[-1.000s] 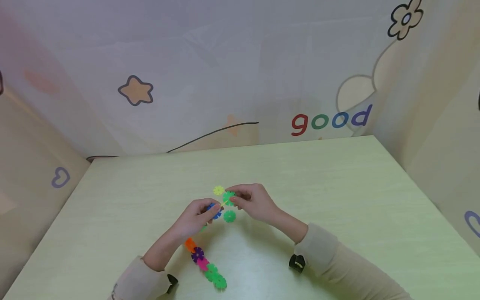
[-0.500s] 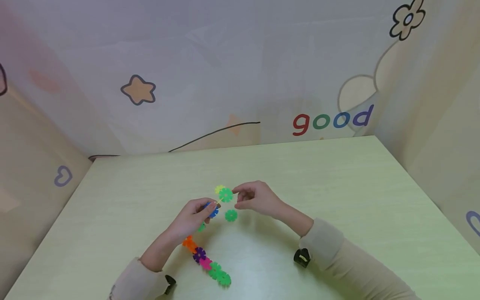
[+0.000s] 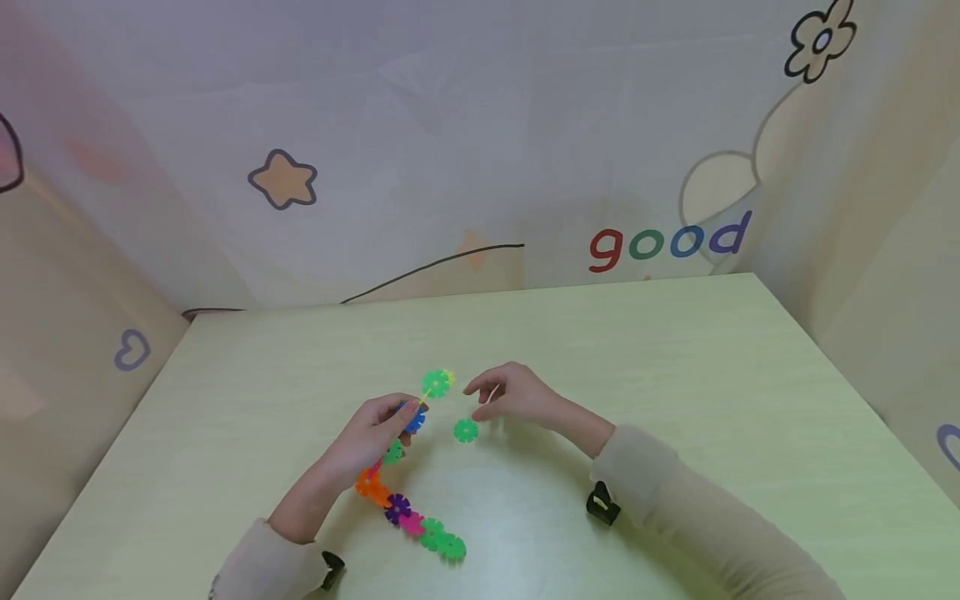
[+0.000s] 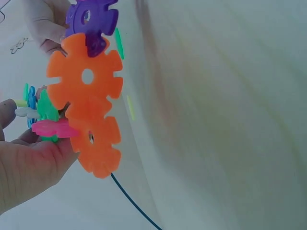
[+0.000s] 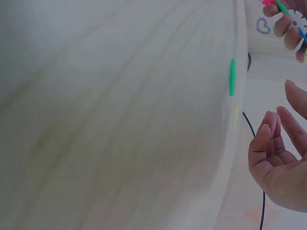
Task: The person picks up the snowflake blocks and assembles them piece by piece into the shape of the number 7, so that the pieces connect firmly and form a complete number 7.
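Note:
My left hand (image 3: 375, 429) grips a chain of interlocking snowflake discs (image 3: 397, 508), its thumb on the blue disc (image 3: 415, 419). Beyond the fingertips, the chain ends in a yellow disc seen edge-on and a green disc (image 3: 436, 383). The other end curves back toward me through orange, purple, pink and green discs. The left wrist view shows an orange disc (image 4: 86, 72) and a purple disc (image 4: 93, 19) up close. My right hand (image 3: 517, 394) holds nothing; its fingers are loosely bent near a loose green disc (image 3: 466, 430). A loose yellow disc (image 3: 451, 377) is partly hidden behind the chain's end.
The pale green tabletop (image 3: 637, 358) reaches back to a printed cloth backdrop (image 3: 420, 150), with cloth also at both sides. Black wrist straps (image 3: 602, 504) show at both sleeves.
My right hand has let go of the green disc at the chain's end and drawn away to the right. My left hand has moved slightly left with the chain.

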`<move>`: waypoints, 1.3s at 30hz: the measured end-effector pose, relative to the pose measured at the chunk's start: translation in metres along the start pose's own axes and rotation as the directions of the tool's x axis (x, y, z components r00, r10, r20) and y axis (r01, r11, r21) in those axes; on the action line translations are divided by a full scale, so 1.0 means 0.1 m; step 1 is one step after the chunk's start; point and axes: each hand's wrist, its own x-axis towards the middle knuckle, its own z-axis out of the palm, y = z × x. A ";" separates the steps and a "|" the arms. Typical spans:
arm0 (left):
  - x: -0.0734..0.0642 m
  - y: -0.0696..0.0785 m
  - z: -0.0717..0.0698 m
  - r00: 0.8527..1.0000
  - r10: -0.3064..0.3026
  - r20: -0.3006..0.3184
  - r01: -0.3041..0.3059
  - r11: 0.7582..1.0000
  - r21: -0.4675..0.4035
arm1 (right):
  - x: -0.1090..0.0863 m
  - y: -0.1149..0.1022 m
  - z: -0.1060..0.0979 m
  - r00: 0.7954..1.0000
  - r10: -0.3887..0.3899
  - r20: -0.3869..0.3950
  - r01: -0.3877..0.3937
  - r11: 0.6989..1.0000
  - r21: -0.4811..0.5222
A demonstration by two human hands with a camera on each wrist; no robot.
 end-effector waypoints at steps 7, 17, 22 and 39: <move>0.00 -0.03 -0.04 1.000 -0.015 -0.017 0.015 1.000 -0.011 | 0.07 0.08 0.09 0.996 0.028 0.081 -0.025 0.999 -0.033; 0.02 -0.06 -0.06 1.000 0.013 -0.024 -0.014 0.998 -0.064 | 0.09 0.06 0.18 0.996 0.056 0.066 -0.045 0.988 -0.150; 0.03 -0.07 -0.05 1.000 0.017 -0.012 -0.018 0.997 -0.075 | 0.10 0.04 0.22 0.996 0.062 0.057 -0.047 0.971 -0.233; 0.03 -0.03 -0.01 0.995 0.039 0.088 -0.032 0.996 -0.078 | 0.03 0.07 0.02 0.997 -0.003 0.082 0.005 1.000 -0.018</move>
